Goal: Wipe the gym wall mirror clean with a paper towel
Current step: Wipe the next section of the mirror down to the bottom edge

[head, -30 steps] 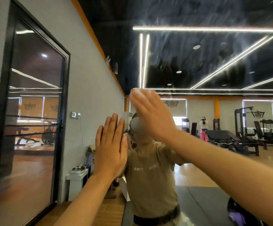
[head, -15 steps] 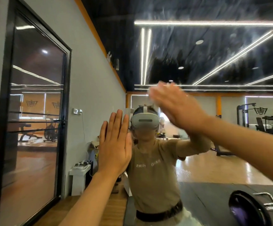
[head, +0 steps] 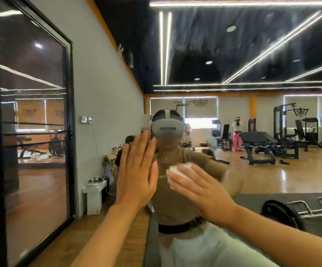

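mirror: we see the wall mirror (head: 252, 54) filling the centre and right of the head view, streaky smears across its upper part; left edge meets the grey wall.
grey wall: we note the wall (head: 102, 105) running along the left, an orange strip along its top.
door: a black-framed glass door (head: 33, 132) at far left, set in that wall.
reflection: in the glass we see a person in a tan shirt with a grey headset, gym benches and racks behind on a wood floor.
white stand: a small white stand (head: 94, 197) against the wall's foot, near the mirror's left edge.
left hand: we see the left hand (head: 137, 170) flat, fingers straight and pointing up, palm against the mirror near its left edge; holds nothing.
right hand: the right hand (head: 202, 191) just right of the left, fingers straight, pressing the towel to the glass.
paper towel: a white wad (head: 179, 168) under the right fingertips, on the mirror at chest height of the reflection.
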Tool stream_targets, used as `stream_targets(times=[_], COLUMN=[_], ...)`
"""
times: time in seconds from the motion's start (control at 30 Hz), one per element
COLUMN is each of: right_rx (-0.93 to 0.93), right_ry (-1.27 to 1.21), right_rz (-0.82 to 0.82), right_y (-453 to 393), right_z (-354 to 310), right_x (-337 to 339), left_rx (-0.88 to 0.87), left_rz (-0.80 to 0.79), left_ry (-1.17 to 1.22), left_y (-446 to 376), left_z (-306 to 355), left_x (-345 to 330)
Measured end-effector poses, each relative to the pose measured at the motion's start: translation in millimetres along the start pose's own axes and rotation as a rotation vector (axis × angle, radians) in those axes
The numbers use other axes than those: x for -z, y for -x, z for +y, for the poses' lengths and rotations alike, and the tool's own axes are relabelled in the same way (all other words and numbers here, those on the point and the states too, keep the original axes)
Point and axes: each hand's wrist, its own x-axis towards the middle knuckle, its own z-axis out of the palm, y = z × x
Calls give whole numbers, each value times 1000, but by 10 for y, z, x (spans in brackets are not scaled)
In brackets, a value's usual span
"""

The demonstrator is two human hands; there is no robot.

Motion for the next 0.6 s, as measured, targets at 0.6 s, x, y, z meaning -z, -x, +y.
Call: stream_targets(times=[0.6], right_rx=[-470], right_ry=[-16], right_rz=[261], right_y=[-1214], right_z=[925], right_x=[398], left_rx=[57], left_rz=[-82], left_ry=[-55], left_y=[747], left_z=[-19], left_x=[-148])
